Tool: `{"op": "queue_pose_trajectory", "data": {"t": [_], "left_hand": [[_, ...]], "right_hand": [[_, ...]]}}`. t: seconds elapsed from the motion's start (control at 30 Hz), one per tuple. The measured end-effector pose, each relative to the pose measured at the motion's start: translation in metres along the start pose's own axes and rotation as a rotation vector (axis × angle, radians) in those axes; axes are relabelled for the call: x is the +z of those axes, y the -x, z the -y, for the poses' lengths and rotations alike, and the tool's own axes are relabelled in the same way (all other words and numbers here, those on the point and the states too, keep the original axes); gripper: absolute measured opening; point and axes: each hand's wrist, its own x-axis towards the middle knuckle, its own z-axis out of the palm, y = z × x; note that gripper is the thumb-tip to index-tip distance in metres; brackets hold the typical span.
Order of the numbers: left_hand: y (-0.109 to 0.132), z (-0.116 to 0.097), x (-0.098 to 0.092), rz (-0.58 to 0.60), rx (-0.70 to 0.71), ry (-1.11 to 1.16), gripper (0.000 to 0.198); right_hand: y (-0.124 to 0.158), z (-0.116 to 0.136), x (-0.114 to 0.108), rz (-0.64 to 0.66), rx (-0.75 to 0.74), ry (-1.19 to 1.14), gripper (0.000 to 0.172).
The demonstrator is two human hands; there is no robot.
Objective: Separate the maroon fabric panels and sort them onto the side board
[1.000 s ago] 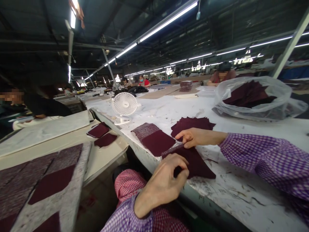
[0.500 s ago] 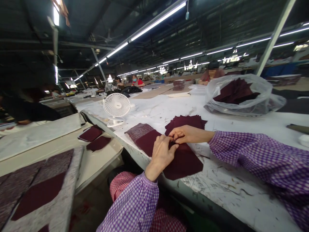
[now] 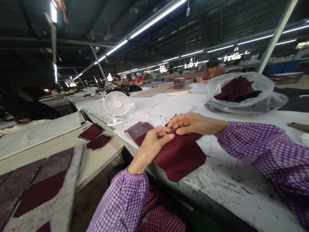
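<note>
A dark maroon fabric piece [image 3: 181, 156] hangs from my fingers, its far edge pinched and its near part sloping over the white table's front edge. My left hand [image 3: 154, 141] grips that edge between thumb and fingers. Close beside it, my right hand [image 3: 193, 124] pinches the same edge, the fingertips of both hands almost touching. Behind my right hand lies a stack of maroon pieces, mostly covered by it. To the left, another maroon piece with a speckled part [image 3: 138, 129] lies flat on the table, partly behind my left hand.
A white fan [image 3: 116, 104] stands on the white table [image 3: 231, 180]. Back right sits a clear plastic bag [image 3: 263, 101] of maroon pieces. On the lower left surface lie more maroon pieces [image 3: 42, 193]. A co-worker [image 3: 212, 72] sits across the table.
Both hands have risen with the maroon piece, lifting its far edge off the table. My left hand has shifted left and my right hand slightly right and up.
</note>
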Motion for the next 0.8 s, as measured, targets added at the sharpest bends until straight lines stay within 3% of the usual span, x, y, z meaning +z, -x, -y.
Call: {"op": "queue_pose_trajectory", "data": {"t": [0.13, 0.23, 0.37, 0.57, 0.8], "left_hand": [[0.005, -0.008, -0.001, 0.023, -0.039, 0.143, 0.032], [0.004, 0.005, -0.004, 0.021, -0.085, -0.038, 0.023], [0.001, 0.021, -0.007, 0.015, -0.025, -0.400, 0.017], [-0.006, 0.028, 0.008, -0.030, -0.042, -0.593, 0.016], [0.000, 0.038, 0.018, -0.018, 0.176, -0.802, 0.022]], "right_hand": [[0.005, 0.016, -0.001, -0.016, 0.032, 0.037, 0.035], [-0.001, 0.000, 0.000, 0.040, 0.050, 0.152, 0.031], [-0.012, -0.027, 0.003, 0.046, 0.016, 0.443, 0.025], [-0.012, -0.034, 0.004, 0.008, -0.036, 0.610, 0.024], [-0.007, -0.050, -0.023, -0.040, -0.004, 0.673, 0.021]]}}
